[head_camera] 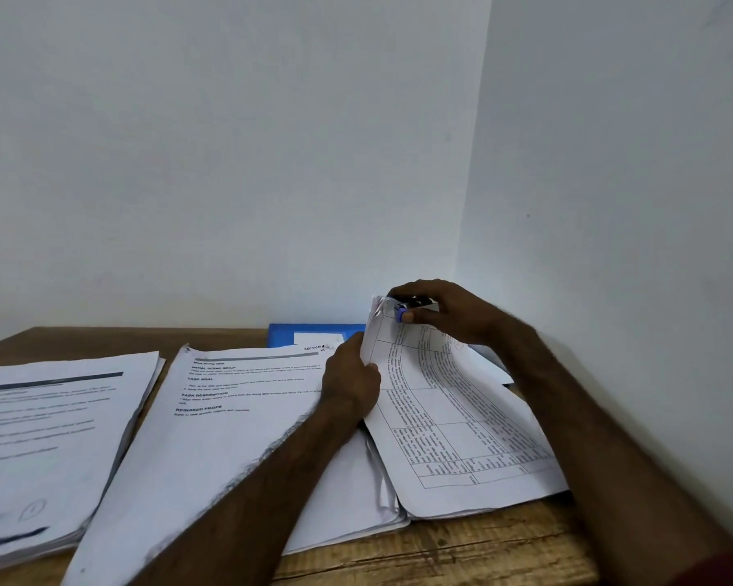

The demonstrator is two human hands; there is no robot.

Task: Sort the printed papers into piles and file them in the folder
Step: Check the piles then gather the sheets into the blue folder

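Right hand [445, 315] curls round a small black-and-blue tool [400, 310] at the top corner of the sheets [453, 416]; stapler or clip, cannot tell. Left hand [350, 380] pinches their edge just below, holding them up to steady that corner. Folder [314, 334] lies behind the grip; two piles [229, 416] left of it, seemingly sorted.

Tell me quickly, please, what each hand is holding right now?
Left hand: pinches the left edge of the table-printed sheet.
Right hand: grips a small black-and-blue tool at that sheet's top corner.
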